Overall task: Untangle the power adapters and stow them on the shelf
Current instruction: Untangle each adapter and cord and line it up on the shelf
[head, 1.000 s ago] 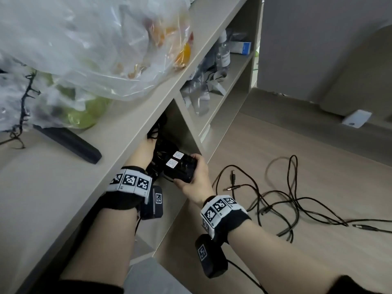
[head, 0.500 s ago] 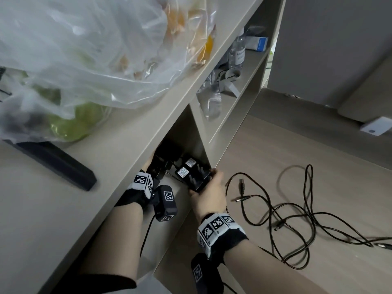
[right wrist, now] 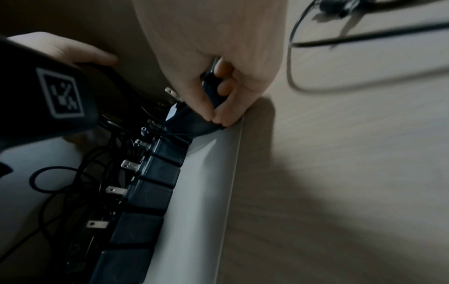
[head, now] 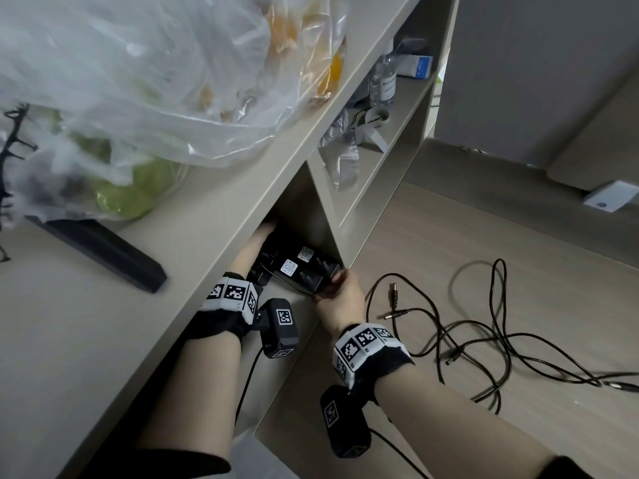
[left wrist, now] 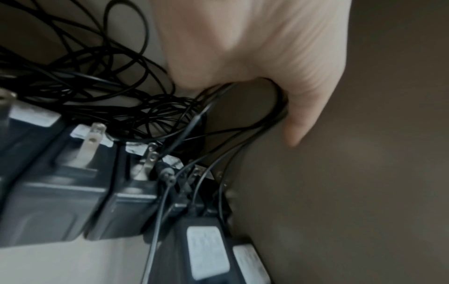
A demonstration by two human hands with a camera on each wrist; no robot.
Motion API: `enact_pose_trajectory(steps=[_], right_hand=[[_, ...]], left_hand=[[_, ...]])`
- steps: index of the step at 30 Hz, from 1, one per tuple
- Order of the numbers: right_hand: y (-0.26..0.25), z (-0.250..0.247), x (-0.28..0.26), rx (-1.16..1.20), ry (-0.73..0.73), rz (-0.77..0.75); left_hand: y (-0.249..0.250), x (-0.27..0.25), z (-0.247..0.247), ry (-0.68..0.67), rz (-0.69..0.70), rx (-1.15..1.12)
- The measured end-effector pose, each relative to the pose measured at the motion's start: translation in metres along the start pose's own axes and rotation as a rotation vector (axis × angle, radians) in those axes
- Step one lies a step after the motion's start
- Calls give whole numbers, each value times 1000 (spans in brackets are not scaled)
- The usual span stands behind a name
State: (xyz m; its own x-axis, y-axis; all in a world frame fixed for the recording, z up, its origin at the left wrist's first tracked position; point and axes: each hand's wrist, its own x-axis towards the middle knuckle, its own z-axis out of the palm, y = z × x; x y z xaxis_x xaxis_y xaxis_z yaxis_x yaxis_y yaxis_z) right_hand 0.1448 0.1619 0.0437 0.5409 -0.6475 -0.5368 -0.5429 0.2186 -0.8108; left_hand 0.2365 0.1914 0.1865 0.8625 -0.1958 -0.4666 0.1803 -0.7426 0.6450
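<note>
Two black power adapters [head: 300,267] with white labels lie side by side inside the lower shelf compartment [head: 304,202]. My right hand [head: 340,290] grips their near end at the compartment's front edge; in the right wrist view its fingers [right wrist: 226,90] curl round one adapter [right wrist: 211,96]. A row of several more adapters [right wrist: 150,192], prongs up, stands along the shelf board. My left hand [head: 257,242] reaches deeper under the shelf and holds a bundle of thin black cables [left wrist: 245,130]. A tangle of cables [left wrist: 102,82] lies behind the adapters [left wrist: 53,201].
Loose black cables [head: 484,340] with barrel plugs sprawl over the wooden floor to the right. On top of the shelf are a big plastic bag [head: 155,81] and a black bar [head: 103,250]. A bottle [head: 383,81] and a box [head: 416,65] stand in the neighbouring compartment.
Both hands have carried the two labelled adapters from in front of the shelf deeper into the lower compartment. The left hand has gone further under the shelf.
</note>
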Motion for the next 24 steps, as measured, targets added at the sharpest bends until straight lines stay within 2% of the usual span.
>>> enact_pose_trajectory(steps=[3,5,9,12,14,17,20,24], right_hand=[[-1,-13,-4,-71,-92,-18],[-2,-23,-5,-109,-152,-28],[0,-38,-9,-70,-214,-30],[-1,-54,-16,-22,-245,-37],[0,-69,-22,19,-250,-51],[7,-101,-31,99,-217,-48],[19,-137,-33,131,-124,-38],[36,-196,-39,108,83,-27]], left_hand=[[-5,0,-1,66,-10,-77],[-10,-3,-2,128,-2,19],[-18,-11,9,342,19,181],[-34,-15,27,497,141,298],[-41,-26,43,535,255,315],[-45,-53,70,472,368,378],[-47,-73,98,368,454,425],[-42,-98,143,76,556,515]])
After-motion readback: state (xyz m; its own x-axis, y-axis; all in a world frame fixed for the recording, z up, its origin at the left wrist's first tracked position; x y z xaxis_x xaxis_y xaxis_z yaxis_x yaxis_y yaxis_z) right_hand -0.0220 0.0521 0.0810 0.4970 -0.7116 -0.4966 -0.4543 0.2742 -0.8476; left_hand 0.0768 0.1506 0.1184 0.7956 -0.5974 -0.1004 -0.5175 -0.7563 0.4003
